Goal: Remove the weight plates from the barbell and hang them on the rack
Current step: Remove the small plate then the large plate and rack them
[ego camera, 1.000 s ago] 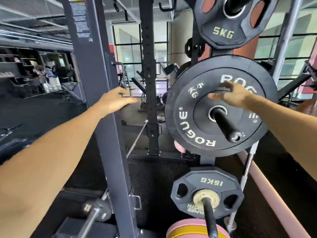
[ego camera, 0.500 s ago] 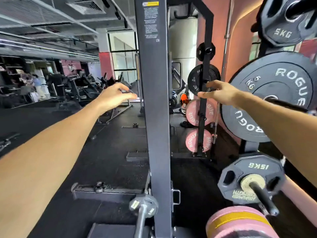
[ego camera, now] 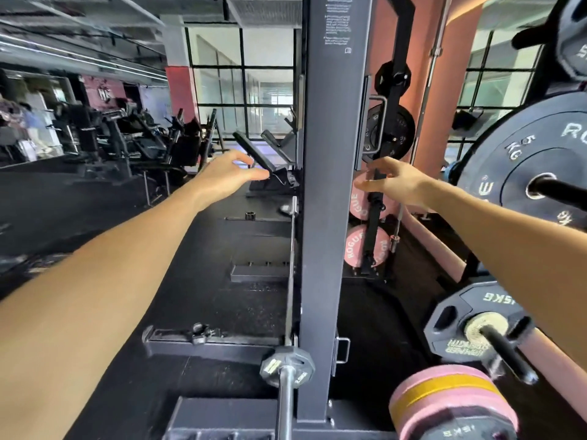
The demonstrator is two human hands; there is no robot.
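Now: left hand (ego camera: 227, 176) loose-fingered, holding nothing, left of the rack upright (ego camera: 330, 192) | right hand (ego camera: 392, 184) likewise relaxed, right of it | 5 kg plate (ego camera: 521, 173) hangs on a rack peg (far right) | barbell (ego camera: 284, 395) low, centre, small plate (ego camera: 287, 366) on it

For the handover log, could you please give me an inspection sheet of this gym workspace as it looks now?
Surface: black rubber floor.
Job's things: 5 kg Rogue plate and 15 kg plate hang on rack pegs; barbell carries a small black plate.
Clutter: barbell collar on the floor.
Hands: left hand and right hand open, empty, either side of the upright.
Cables: nothing seen.
Surroundings: machines, windows.
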